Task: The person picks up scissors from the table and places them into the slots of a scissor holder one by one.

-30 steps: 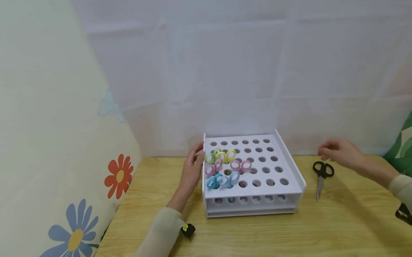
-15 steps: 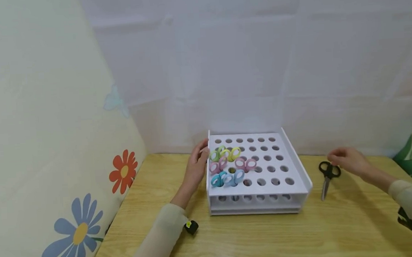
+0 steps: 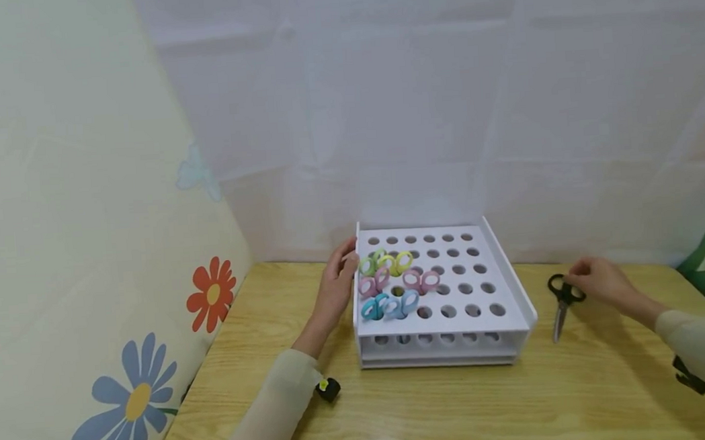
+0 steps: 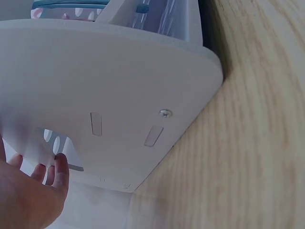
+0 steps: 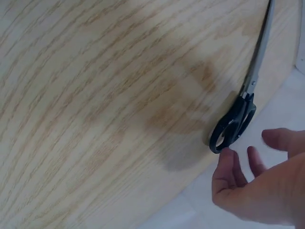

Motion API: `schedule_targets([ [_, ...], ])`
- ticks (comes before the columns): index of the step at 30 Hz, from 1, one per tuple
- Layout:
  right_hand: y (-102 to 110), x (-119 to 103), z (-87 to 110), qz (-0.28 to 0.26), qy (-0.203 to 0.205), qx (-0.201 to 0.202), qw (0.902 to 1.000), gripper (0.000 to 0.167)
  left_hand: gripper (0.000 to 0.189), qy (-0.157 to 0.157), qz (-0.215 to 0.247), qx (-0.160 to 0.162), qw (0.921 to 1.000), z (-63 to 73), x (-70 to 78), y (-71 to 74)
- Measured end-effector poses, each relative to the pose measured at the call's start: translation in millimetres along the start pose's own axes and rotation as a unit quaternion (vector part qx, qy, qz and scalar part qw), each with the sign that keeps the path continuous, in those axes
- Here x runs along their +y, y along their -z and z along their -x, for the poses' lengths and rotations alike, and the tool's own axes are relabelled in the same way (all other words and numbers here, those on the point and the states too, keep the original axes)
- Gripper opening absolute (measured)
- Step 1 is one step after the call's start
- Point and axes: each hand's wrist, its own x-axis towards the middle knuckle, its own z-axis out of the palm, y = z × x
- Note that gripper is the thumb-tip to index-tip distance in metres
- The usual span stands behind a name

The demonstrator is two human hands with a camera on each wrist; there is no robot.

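A white rack [image 3: 446,326] with rows of round holes stands on the table. Small scissors with pink [image 3: 421,287], light blue, teal, yellow and green handles fill holes at its left side. My left hand [image 3: 335,285] rests against the rack's left side panel [image 4: 128,90], fingertips by a cutout in the left wrist view. Right of the rack lies a pair of black-handled scissors [image 5: 241,102], blades toward me. At their handle loop are the fingertips of my right hand [image 3: 605,282]. In the right wrist view its fingers are loosely bent and the thumb stands apart.
The wooden table [image 3: 449,409] ends at a pale cloth backdrop [image 3: 382,110] close behind the rack. A flowered cloth [image 3: 106,262] hangs at the left. Green leaf print shows at the right edge.
My right hand has come down and slightly in, from above the black-handled scissors to their handle. The left hand stays at the rack. The head view has shifted a little.
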Motion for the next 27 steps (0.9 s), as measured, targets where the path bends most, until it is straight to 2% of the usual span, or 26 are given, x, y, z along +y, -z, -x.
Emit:
schedule_targets([
  [5, 2, 4, 0.3, 0.028, -0.026, -0.001, 0.9993, 0.041, 0.046, 0.006, -0.011, 0.001, 0.9999, -0.1, 4.1, -1.4],
  [8, 2, 5, -0.3, 0.04, -0.044, -0.011, 0.9982, 0.053, 0.047, 0.003, -0.009, 0.002, 1.0, -4.8, -7.9, -1.0],
  [11, 2, 8, -0.4, 0.042, -0.055, -0.025, 0.9973, 0.059, 0.046, -0.016, -0.001, 0.002, 0.9999, -4.8, -8.2, -0.7],
  [16, -3, 12, -3.9, 0.028, -0.062, -0.042, 0.9968, 0.049, 0.045, -0.042, 0.004, 0.004, 0.9991, -3.6, -5.6, 0.0],
  [27, -5, 11, -10.3, 0.004, -0.088, -0.07, 0.9936, 0.042, 0.046, -0.025, -0.001, 0.004, 0.9997, -3.6, -8.2, 1.4],
])
